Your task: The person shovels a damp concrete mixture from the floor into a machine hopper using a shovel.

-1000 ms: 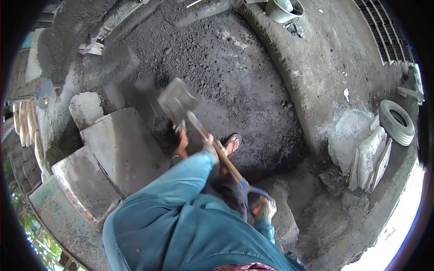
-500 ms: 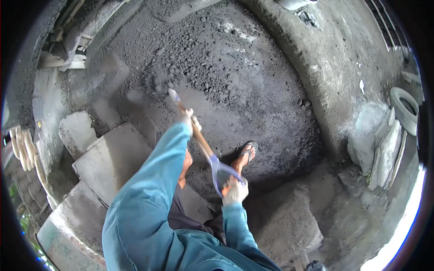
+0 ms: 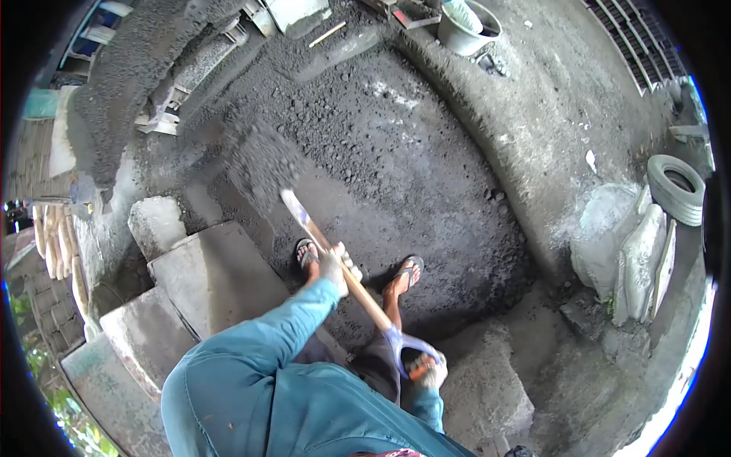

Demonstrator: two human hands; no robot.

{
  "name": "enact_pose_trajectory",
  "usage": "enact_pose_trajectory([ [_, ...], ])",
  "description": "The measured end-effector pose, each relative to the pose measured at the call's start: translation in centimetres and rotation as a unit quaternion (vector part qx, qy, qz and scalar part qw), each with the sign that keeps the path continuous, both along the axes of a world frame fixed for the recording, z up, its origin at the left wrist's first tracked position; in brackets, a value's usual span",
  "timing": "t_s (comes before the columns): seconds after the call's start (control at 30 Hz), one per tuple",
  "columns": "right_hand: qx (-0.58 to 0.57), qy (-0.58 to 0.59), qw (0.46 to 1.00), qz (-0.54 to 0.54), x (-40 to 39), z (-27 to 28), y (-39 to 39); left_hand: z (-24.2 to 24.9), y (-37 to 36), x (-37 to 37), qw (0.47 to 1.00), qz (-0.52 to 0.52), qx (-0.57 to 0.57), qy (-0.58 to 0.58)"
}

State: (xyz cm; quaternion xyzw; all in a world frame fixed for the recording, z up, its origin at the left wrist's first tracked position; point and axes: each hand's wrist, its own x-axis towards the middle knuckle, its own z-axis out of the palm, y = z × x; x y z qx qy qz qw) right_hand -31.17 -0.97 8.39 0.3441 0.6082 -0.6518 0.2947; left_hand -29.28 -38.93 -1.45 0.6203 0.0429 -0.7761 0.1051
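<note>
A shovel [image 3: 371, 307] with a wooden shaft and a purple D-shaped handle slants across the middle. My left hand [image 3: 335, 271], which looks gloved, is closed around the shaft partway down. At the top end, my right hand [image 3: 432, 369] is closed on the orange grip of the handle. A blurred heap of dark, wet-looking gravelly mix [image 3: 266, 161] sits at the shovel's far end and hides the blade. Under it spreads more of the dark mix [image 3: 343, 114] on the floor. My sandalled feet stand on both sides of the shaft.
Concrete slabs [image 3: 217, 274] step along the left. A low kerb [image 3: 476, 129] borders the mix on the right. Beyond it are a bucket [image 3: 461, 39], grey sacks [image 3: 640, 263] and a tire [image 3: 676, 190]. A trough-like ledge coated with mix [image 3: 126, 91] stands at upper left.
Both hands and the shovel have drawn back toward my body and to the right. The gravelly heap at its far end shows larger. My view has tilted, bringing the bucket and ledge in.
</note>
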Motion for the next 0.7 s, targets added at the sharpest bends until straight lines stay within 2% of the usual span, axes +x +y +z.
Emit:
enact_pose_trajectory([
  [0.03,0.026,0.023,0.999,-0.002,0.6,1.7,4.2,2.4,3.2,-0.7,1.0,-0.006,0.025,-0.011],
  [0.1,0.073,0.064,0.995,-0.016,0.1,8.6,8.4,4.7,9.6,-1.6,0.996,-0.012,0.09,-0.011],
  [0.17,0.231,0.126,0.96,0.098,-2.2,14.8,11.2,5.8,15.2,-2.8,0.991,-0.028,0.131,0.009],
  [0.23,0.286,0.156,0.937,0.123,-5.1,15.2,10.5,7.0,18.8,-5.2,0.989,-0.061,0.133,-0.011],
  [0.27,0.295,0.165,0.933,0.123,-6.9,14.5,9.0,6.1,20.6,-5.7,0.988,-0.055,0.143,0.001],
  [0.37,0.235,0.161,0.955,0.084,-10.7,12.1,9.6,3.0,22.9,-7.7,0.987,-0.035,0.129,0.093],
  [0.4,0.192,0.15,0.968,0.064,-11.3,11.5,11.5,6.8,20.5,-9.9,0.993,-0.064,0.092,0.035],
  [0.43,0.148,0.146,0.977,0.053,-11.8,10.2,13.0,9.0,18.3,-10.9,0.995,-0.03,0.077,0.052],
  [0.47,0.083,0.14,0.986,0.041,-12.6,8.5,13.6,7.8,16.6,-11.0,0.992,0.034,0.075,0.098],
  [0.5,-0.003,0.126,0.992,0.026,-13.6,6.3,13.4,13.1,13.7,-11.7,0.986,0.057,0.029,0.151],
  [0.53,-0.091,0.104,0.99,0.018,-14.4,3.3,12.2,18.8,10.2,-11.9,0.989,0.059,-0.04,0.133],
  [0.57,-0.109,0.05,0.993,0.012,-15.6,5.4,7.4,16.8,7.0,-11.2,0.973,0.082,-0.14,0.163],
  [0.6,-0.139,0.081,0.986,0.049,-16.8,4.9,3.0,22.5,4.1,-11.8,0.958,0.051,-0.236,0.155],
  [0.63,-0.033,0.131,0.984,0.118,-17.5,5.1,-1.3,22.1,0.5,-11.1,0.932,0.066,-0.27,0.231],
  [0.7,-0.057,0.219,0.947,0.229,-19.3,5.3,-2.7,22.4,-3.6,-11.3,0.915,0.032,-0.321,0.241],
])
